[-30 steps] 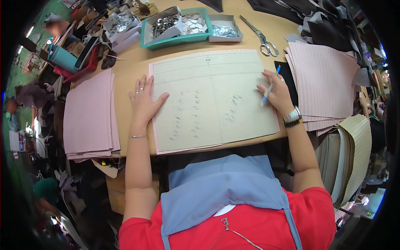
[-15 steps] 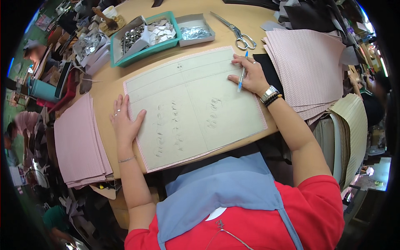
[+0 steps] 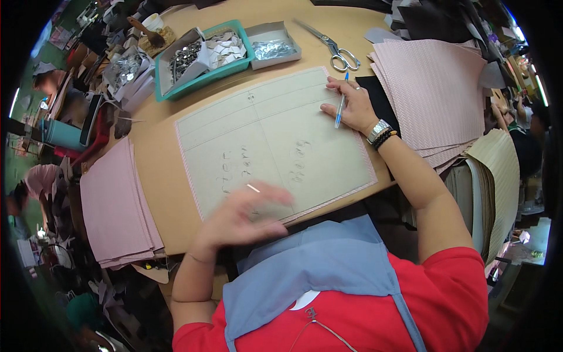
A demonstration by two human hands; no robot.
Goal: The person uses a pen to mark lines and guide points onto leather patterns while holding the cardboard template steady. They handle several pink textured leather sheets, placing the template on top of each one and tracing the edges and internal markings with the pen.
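Pale card (image 3: 275, 132) lies on the tan table (image 3: 164, 182). From here, the right hand (image 3: 359, 111) holds a blue-tipped pen (image 3: 341, 104) at the card's two o'clock; the left hand (image 3: 240, 214), blurred, loosely curled and empty, hovers around seven.

Tan worktable (image 3: 155, 161) mid-rm; green flr (image 3: 28, 107) far L (v. cluttered); bright strip lt (image 3: 541, 91) upper R.

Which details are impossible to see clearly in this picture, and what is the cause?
Head view: left hand, blurred; whether it touches the pattern board is unclear.
Head view: the pattern board's lower left corner, hidden behind that hand.
Head view: the right edge of the black sheet, hidden by the pink sheets.
Head view: dark metal pieces, too small to count.
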